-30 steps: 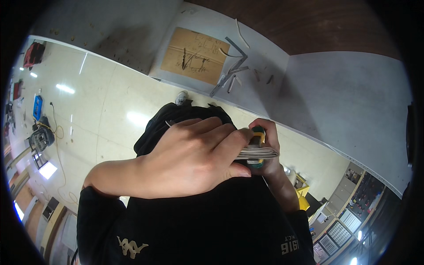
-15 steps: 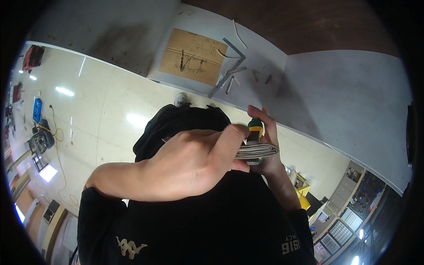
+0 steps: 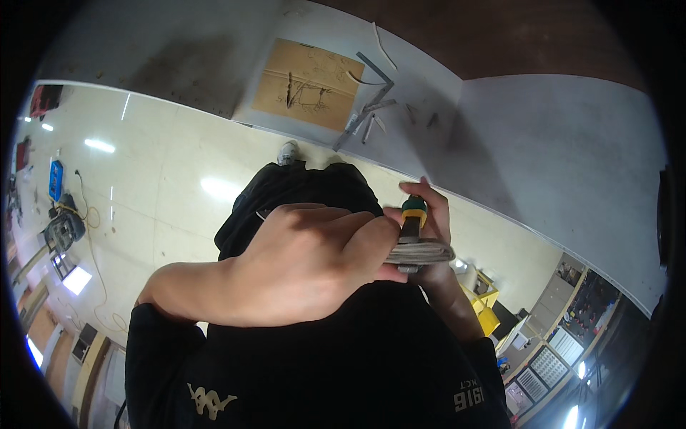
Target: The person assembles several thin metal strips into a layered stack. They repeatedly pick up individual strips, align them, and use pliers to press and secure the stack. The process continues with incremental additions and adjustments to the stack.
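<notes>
At frame centre, the left hand [image 3: 300, 264] is pinching grey strips [image 3: 421, 252]; the right hand [image 3: 432, 236] is gripping a screwdriver [image 3: 412, 214] — keeping both grips firm seems wise.

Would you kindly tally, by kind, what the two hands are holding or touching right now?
Tool with green and yellow handle: 1
Flat grey bundle: 1
Total: 2, held between the left hand and the right hand.
</notes>
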`<action>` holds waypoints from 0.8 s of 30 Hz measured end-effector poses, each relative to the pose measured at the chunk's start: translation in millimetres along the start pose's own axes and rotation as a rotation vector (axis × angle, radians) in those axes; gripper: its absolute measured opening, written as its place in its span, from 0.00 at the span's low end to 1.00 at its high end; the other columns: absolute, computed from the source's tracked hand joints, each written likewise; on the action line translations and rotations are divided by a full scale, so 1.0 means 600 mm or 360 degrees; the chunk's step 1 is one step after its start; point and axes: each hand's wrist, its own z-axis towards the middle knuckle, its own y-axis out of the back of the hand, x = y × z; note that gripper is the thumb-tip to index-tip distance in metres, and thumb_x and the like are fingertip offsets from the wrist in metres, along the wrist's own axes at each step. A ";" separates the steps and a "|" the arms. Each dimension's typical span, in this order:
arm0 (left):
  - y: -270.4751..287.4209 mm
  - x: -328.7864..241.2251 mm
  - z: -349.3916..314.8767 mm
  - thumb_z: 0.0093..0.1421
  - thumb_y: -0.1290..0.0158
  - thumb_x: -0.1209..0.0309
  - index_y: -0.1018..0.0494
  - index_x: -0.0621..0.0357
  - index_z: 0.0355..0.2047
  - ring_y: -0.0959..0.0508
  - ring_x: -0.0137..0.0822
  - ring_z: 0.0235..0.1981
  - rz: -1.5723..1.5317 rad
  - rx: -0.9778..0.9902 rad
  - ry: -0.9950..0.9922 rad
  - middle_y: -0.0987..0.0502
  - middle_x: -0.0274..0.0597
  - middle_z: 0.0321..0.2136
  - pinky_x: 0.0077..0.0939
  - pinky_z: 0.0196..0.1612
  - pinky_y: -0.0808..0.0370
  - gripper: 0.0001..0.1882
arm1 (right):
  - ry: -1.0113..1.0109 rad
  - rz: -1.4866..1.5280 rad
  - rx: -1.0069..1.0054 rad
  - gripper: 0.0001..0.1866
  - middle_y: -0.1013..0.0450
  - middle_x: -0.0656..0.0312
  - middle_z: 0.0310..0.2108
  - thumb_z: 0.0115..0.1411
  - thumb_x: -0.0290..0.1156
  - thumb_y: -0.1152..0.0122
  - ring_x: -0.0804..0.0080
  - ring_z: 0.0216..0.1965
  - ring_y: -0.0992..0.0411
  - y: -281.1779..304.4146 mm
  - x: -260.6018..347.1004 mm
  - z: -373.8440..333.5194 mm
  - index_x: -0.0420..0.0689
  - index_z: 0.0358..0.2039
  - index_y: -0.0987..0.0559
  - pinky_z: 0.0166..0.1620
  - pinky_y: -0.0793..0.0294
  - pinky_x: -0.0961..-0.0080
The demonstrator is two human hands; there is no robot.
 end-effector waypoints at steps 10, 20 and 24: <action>-0.032 -0.016 0.045 0.53 0.39 0.70 0.31 0.69 0.39 0.20 0.45 0.22 -0.0115 0.0254 0.0033 0.22 0.50 0.24 0.34 0.26 0.21 0.18 | 0.0056 0.0100 0.0026 0.15 0.37 0.42 0.54 0.38 0.26 0.27 0.49 0.55 0.34 0.061 -0.039 -0.028 0.38 0.28 0.22 0.62 0.43 0.44; -0.132 0.017 0.123 0.61 0.44 0.67 0.32 0.66 0.40 0.21 0.51 0.23 -0.0091 0.0149 0.0511 0.23 0.55 0.25 0.37 0.23 0.25 0.15 | -0.0038 0.0292 0.0205 0.20 0.37 0.46 0.55 0.40 0.17 0.36 0.46 0.53 0.33 0.081 -0.184 -0.048 0.38 0.38 0.25 0.54 0.29 0.61; -0.177 0.061 0.107 0.67 0.52 0.64 0.36 0.66 0.37 0.25 0.61 0.24 0.0043 -0.0157 0.1264 0.28 0.59 0.18 0.46 0.25 0.30 0.14 | -0.0350 0.0460 0.0424 0.22 0.38 0.48 0.56 0.46 0.20 0.40 0.43 0.58 0.39 0.030 -0.312 -0.064 0.39 0.45 0.26 0.60 0.36 0.59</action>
